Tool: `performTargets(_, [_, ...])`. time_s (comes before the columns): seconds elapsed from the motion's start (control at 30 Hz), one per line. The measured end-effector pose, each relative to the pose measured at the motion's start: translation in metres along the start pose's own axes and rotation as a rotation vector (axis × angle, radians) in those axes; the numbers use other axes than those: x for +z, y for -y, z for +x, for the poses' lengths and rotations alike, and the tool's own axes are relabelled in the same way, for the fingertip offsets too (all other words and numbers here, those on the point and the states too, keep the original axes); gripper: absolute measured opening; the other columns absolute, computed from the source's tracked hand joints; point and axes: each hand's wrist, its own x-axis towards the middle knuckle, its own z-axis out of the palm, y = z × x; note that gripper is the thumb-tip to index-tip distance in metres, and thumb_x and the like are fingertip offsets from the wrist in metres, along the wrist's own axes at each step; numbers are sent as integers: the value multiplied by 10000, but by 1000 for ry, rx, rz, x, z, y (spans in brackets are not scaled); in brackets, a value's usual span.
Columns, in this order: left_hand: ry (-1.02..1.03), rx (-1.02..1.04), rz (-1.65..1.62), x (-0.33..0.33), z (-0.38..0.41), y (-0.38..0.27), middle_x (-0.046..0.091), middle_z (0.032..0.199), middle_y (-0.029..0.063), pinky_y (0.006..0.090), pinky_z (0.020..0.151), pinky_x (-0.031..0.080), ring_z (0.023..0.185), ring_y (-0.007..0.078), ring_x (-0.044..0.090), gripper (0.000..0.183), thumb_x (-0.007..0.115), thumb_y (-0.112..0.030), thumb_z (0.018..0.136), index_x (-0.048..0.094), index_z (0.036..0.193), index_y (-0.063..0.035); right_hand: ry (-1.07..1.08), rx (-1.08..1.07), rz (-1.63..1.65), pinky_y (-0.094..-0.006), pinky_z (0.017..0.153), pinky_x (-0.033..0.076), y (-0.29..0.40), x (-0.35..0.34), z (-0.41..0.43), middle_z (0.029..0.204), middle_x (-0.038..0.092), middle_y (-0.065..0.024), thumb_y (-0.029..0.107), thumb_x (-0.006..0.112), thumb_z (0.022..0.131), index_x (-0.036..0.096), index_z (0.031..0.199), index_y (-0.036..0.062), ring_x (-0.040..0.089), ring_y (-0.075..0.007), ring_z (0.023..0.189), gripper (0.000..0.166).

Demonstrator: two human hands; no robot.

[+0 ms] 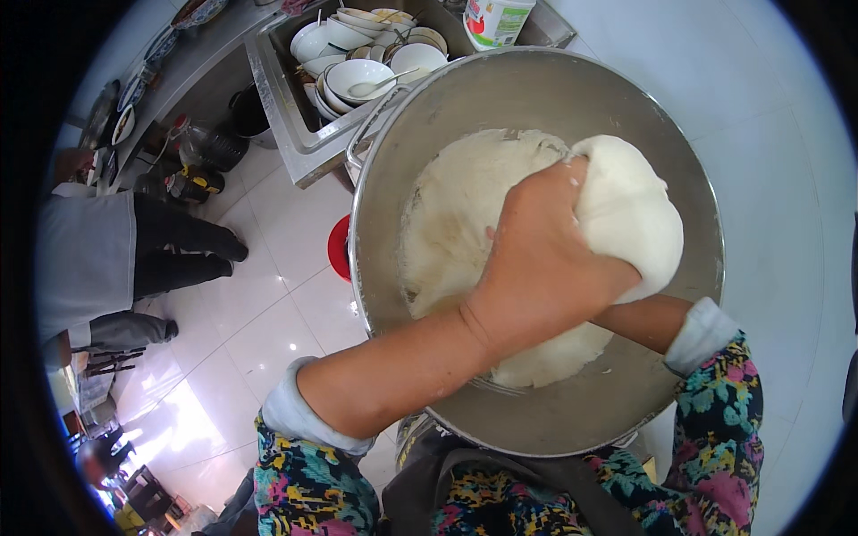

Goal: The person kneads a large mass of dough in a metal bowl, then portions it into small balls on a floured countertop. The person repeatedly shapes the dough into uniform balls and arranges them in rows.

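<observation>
My left hand reaches across a large round metal bowl and grips a thick, smooth fold of white dough on its right side. The fold is lifted above the rest of the dough mass, which spreads over the bowl's bottom, rougher and floury at its left edge. From the right, my right forearm passes under my left hand. My right hand itself is hidden behind the left hand and the dough, so its grip does not show.
A metal sink full of stacked dirty bowls adjoins the far-left rim. Behind the bowl stands a white plastic tub. A red container sits low at left. Another person stands farther left, near bottles on the tiled floor.
</observation>
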Motion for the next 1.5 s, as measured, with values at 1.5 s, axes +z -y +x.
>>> performTargets(1.5, [449,-43,793,26,9,63,598,934,253,403,820,480,922,397,590,595,800,-223,605,464,1000,69,-941,56,1134,-323,895,452,59,-17,-77,1066,630,-103,98,727,634,564,1139,-9,594,-192,1014,541])
